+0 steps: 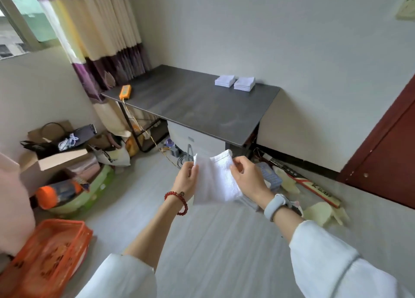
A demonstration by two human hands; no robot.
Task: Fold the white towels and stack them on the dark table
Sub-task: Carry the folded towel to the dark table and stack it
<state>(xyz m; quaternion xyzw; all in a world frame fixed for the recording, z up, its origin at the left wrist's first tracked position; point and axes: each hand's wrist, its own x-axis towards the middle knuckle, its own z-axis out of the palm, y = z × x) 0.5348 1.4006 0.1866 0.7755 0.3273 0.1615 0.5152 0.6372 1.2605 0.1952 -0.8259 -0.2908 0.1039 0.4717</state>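
White towel [216, 181]: hanging mid-air at frame centre, well short of dark table [190, 104]; left hand [186, 181] pinching upper left corner, right hand [244, 178] gripping right edge; risk: unsupported cloth sagging, fold skewing, slipping to floor; two folded stacks [234, 82] sitting at table's far edge.

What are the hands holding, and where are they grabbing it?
A white towel, held up in the air. The left hand pinches its upper left corner and the right hand pinches its upper right edge.
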